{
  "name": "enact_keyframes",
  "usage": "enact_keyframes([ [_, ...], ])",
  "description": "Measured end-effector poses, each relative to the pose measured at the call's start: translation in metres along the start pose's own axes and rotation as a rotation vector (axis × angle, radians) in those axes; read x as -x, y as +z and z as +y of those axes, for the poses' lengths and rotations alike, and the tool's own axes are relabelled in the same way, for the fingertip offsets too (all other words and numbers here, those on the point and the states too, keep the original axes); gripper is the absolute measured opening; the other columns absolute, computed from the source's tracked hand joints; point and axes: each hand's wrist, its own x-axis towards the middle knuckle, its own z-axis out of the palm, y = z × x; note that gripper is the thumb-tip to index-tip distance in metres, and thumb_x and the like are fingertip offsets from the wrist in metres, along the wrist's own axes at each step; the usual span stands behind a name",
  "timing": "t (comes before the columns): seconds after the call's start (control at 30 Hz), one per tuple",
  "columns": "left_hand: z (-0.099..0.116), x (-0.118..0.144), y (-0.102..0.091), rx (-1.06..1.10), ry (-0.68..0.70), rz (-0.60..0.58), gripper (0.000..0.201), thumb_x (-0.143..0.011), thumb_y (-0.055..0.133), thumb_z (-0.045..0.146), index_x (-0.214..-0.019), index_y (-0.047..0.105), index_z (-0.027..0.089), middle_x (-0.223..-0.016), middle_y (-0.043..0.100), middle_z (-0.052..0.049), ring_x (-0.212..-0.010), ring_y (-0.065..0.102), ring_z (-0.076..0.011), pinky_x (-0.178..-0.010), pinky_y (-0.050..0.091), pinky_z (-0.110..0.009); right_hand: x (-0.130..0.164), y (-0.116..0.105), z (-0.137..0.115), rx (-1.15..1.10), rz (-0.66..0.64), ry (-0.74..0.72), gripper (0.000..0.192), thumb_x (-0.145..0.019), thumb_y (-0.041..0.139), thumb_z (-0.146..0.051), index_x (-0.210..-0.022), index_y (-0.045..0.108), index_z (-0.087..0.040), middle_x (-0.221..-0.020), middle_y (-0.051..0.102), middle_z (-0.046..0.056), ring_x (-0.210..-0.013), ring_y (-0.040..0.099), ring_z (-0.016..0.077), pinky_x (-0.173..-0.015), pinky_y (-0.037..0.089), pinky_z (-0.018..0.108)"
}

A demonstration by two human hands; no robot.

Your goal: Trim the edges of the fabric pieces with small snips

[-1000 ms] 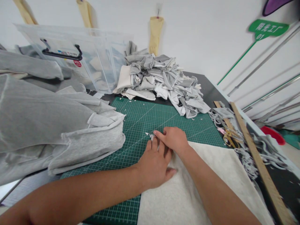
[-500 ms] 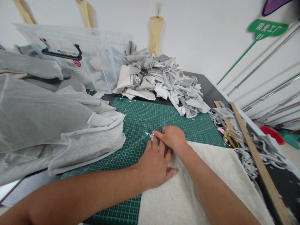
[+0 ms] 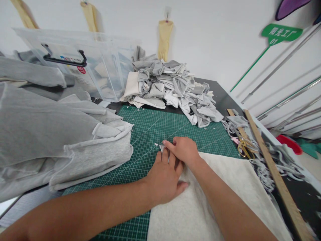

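Nearest the camera, a cream fleece panel (image 3: 225,197) lies flat over the near right part of the green cutting mat (image 3: 160,127). The left hand (image 3: 164,179) lies palm down on the panel's far left corner, fingers stretched forward and close together, thumb out to the side on the cloth. Just beyond it the right hand (image 3: 183,150) is curled, thumb and forefinger pinched on a small metal tool (image 3: 162,146) at the panel's corner — what kind of tool is too small to tell — with a white scrap (image 3: 156,145) at its tip on the mat. To the left, folded grey fabric (image 3: 57,137) is heaped, its edge overlapping the mat. To the right, gold-handled scissors (image 3: 242,147) rest among grey trimmings beside a long wooden ruler (image 3: 273,174). Further back, a pile of grey and white cut pieces (image 3: 170,87) sits at the mat's far edge — and behind it on the left a clear plastic bin (image 3: 82,63) with a black handle, against the white wall.
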Motion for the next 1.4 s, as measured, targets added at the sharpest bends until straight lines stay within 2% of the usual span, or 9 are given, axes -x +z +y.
enact_keyframes([
  [0.47, -0.001, 0.001, -0.002, 0.012, 0.002, -0.003, 0.074, -0.087, 0.034, 0.062, -0.139, 0.035, 0.009, -0.146, 0.025, -0.027, -0.134, 0.02, -0.0473, -0.103, 0.02, -0.059, 0.005, 0.003, 0.004, -0.018, 0.047, -0.022, 0.062, -0.084, 0.028, -0.072, -0.067, 0.062, -0.023, -0.067, 0.065, 0.003, -0.062, 0.056, 0.0165, -0.053, 0.028, 0.028],
  [0.9, -0.001, 0.0, -0.002, 0.018, 0.026, 0.007, 0.073, -0.087, 0.037, 0.061, -0.14, 0.034, 0.01, -0.146, 0.025, -0.027, -0.133, 0.023, -0.048, -0.102, 0.022, -0.06, 0.005, 0.005, 0.006, -0.03, 0.06, -0.018, 0.062, -0.085, 0.029, -0.071, -0.07, 0.064, -0.022, -0.068, 0.065, 0.003, -0.063, 0.056, 0.0165, -0.055, 0.027, 0.027],
  [1.4, -0.004, 0.0, -0.003, 0.045, 0.026, 0.009, 0.076, -0.087, 0.037, 0.062, -0.14, 0.033, 0.008, -0.145, 0.026, -0.028, -0.133, 0.022, -0.0485, -0.102, 0.023, -0.061, 0.005, 0.012, 0.013, -0.137, 0.138, -0.059, 0.057, -0.086, 0.034, -0.068, -0.062, 0.056, -0.022, -0.058, 0.06, 0.0, -0.054, 0.049, 0.0129, -0.052, 0.023, 0.026],
])
